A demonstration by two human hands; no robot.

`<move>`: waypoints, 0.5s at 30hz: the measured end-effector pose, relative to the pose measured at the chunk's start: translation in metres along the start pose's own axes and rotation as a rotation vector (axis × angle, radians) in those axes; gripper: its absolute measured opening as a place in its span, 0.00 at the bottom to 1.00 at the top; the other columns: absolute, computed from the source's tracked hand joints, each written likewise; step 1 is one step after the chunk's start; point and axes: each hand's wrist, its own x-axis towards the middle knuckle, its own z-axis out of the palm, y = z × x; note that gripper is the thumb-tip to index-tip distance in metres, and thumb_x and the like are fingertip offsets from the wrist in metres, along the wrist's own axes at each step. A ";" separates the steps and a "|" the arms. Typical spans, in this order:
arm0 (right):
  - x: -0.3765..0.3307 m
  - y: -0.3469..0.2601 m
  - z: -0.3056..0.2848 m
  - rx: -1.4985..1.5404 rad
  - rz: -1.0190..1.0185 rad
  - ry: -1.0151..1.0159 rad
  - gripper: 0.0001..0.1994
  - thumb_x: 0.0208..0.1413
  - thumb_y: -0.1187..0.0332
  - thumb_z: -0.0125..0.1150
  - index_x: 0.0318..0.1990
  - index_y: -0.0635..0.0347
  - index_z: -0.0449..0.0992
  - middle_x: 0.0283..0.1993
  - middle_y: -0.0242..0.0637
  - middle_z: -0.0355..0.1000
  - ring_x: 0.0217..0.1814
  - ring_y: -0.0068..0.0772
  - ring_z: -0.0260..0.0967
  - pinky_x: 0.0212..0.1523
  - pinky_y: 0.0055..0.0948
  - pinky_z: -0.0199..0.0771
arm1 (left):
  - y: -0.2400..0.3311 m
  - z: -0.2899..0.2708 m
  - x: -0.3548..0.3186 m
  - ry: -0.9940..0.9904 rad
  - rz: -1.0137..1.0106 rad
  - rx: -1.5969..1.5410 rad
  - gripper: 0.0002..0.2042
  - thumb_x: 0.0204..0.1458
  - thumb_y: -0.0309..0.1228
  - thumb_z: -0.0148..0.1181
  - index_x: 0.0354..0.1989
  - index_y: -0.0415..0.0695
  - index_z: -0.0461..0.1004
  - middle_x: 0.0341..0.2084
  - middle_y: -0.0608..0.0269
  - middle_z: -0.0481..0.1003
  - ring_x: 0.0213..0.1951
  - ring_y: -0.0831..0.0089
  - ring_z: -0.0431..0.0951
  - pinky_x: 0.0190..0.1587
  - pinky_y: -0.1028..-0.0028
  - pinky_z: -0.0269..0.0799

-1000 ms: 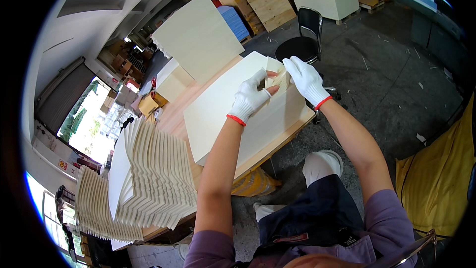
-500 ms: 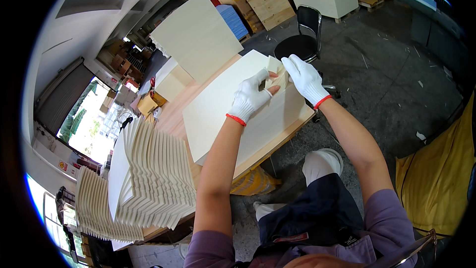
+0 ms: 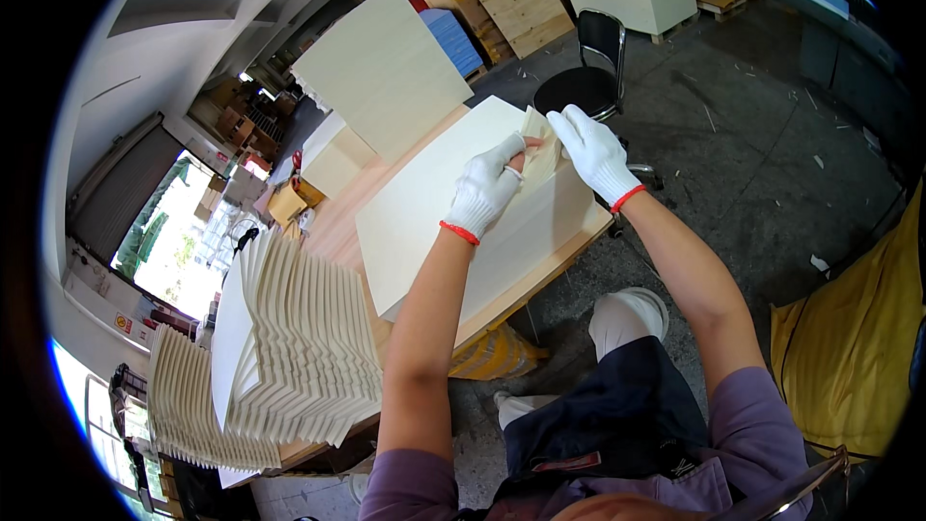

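Note:
A thick stack of cream paper sheets [image 3: 434, 222] lies on a wooden table, with the sheets' corners [image 3: 541, 162] bent up and fanned at the right. My left hand [image 3: 487, 181], in a white knit glove with bare thumb and fingertip, is closed at this fanned corner, pinching the sheets. On the corner's other side, my right hand [image 3: 593, 152], gloved with a red cuff, has its fingers pressed together around the sheet edges. Its fingertips are partly hidden behind the paper.
Wavy, fanned stacks of sheets [image 3: 309, 338] stand at the left. Behind the table rises another tall cream stack [image 3: 381, 68]. A black chair [image 3: 579, 90] is beyond my right hand. Yellow fabric [image 3: 849, 328] hangs at the right, and paper scraps litter the floor.
My left thumb and finger, apart before, have come together on the sheets' corner. The fanned corner has shifted slightly; my right hand has barely moved.

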 end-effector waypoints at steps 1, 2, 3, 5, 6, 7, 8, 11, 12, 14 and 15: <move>0.000 0.001 0.000 0.003 -0.003 0.004 0.22 0.69 0.47 0.42 0.36 0.58 0.67 0.29 0.52 0.69 0.35 0.60 0.69 0.34 0.52 0.62 | 0.003 0.000 0.000 -0.016 -0.023 0.013 0.16 0.56 0.33 0.62 0.53 0.48 0.76 0.28 0.61 0.77 0.32 0.72 0.76 0.41 0.71 0.72; 0.000 0.003 0.000 0.006 -0.006 0.007 0.22 0.69 0.47 0.42 0.36 0.58 0.67 0.29 0.52 0.69 0.35 0.60 0.69 0.34 0.52 0.62 | 0.007 0.000 -0.001 -0.032 -0.045 0.026 0.16 0.55 0.33 0.64 0.52 0.48 0.76 0.28 0.61 0.78 0.32 0.71 0.77 0.41 0.70 0.72; -0.001 0.004 0.000 0.004 -0.001 0.009 0.22 0.69 0.47 0.42 0.36 0.58 0.67 0.29 0.52 0.69 0.36 0.60 0.69 0.34 0.52 0.62 | 0.009 0.000 0.000 -0.048 -0.067 0.039 0.16 0.54 0.33 0.65 0.51 0.48 0.76 0.29 0.61 0.78 0.32 0.71 0.77 0.41 0.70 0.73; -0.001 0.001 0.001 0.010 -0.001 0.011 0.22 0.69 0.47 0.42 0.36 0.58 0.67 0.29 0.52 0.69 0.36 0.60 0.68 0.34 0.52 0.62 | 0.004 0.001 -0.001 0.000 -0.013 0.066 0.17 0.53 0.34 0.68 0.50 0.48 0.76 0.30 0.60 0.79 0.31 0.71 0.78 0.40 0.69 0.73; -0.001 -0.001 0.002 0.017 0.007 0.006 0.21 0.69 0.48 0.43 0.36 0.59 0.66 0.29 0.51 0.68 0.36 0.59 0.68 0.34 0.50 0.63 | 0.002 0.002 -0.002 0.024 0.014 0.079 0.17 0.52 0.35 0.69 0.50 0.47 0.76 0.30 0.60 0.80 0.31 0.72 0.78 0.39 0.69 0.73; -0.002 -0.002 0.001 0.021 0.017 0.003 0.21 0.69 0.49 0.43 0.37 0.60 0.66 0.29 0.51 0.67 0.35 0.58 0.68 0.35 0.48 0.63 | 0.001 0.002 -0.001 0.018 0.001 0.056 0.17 0.52 0.35 0.69 0.50 0.48 0.76 0.29 0.61 0.79 0.30 0.72 0.78 0.39 0.70 0.73; -0.002 -0.002 0.000 0.025 0.028 0.000 0.21 0.69 0.49 0.44 0.37 0.61 0.66 0.29 0.50 0.67 0.35 0.57 0.67 0.35 0.46 0.63 | 0.001 0.003 0.000 0.012 -0.012 0.033 0.17 0.52 0.35 0.68 0.50 0.48 0.76 0.29 0.61 0.79 0.29 0.73 0.77 0.39 0.70 0.73; -0.002 -0.002 0.000 0.029 0.014 0.014 0.22 0.69 0.47 0.41 0.36 0.58 0.67 0.30 0.51 0.69 0.36 0.59 0.68 0.34 0.51 0.63 | -0.001 0.003 0.001 0.004 -0.018 0.003 0.17 0.53 0.35 0.68 0.50 0.48 0.76 0.27 0.62 0.78 0.27 0.74 0.76 0.38 0.72 0.73; -0.002 -0.002 0.000 0.037 0.010 0.011 0.22 0.69 0.46 0.41 0.36 0.58 0.67 0.30 0.51 0.69 0.36 0.59 0.68 0.34 0.51 0.63 | -0.002 0.003 0.001 0.004 -0.014 -0.001 0.17 0.53 0.35 0.68 0.50 0.48 0.76 0.26 0.63 0.77 0.27 0.74 0.75 0.38 0.72 0.73; -0.002 -0.001 0.000 0.049 0.008 0.006 0.23 0.69 0.46 0.41 0.36 0.58 0.67 0.30 0.51 0.69 0.36 0.60 0.68 0.34 0.51 0.63 | 0.001 0.001 0.000 -0.016 -0.013 -0.022 0.16 0.55 0.33 0.65 0.53 0.49 0.76 0.25 0.63 0.76 0.27 0.75 0.74 0.37 0.73 0.72; -0.002 -0.001 0.000 0.051 0.013 0.002 0.22 0.69 0.46 0.41 0.36 0.58 0.67 0.30 0.51 0.69 0.36 0.59 0.69 0.35 0.51 0.63 | 0.003 0.000 -0.001 -0.026 -0.012 -0.031 0.16 0.56 0.33 0.64 0.54 0.49 0.76 0.25 0.63 0.75 0.26 0.75 0.74 0.37 0.73 0.72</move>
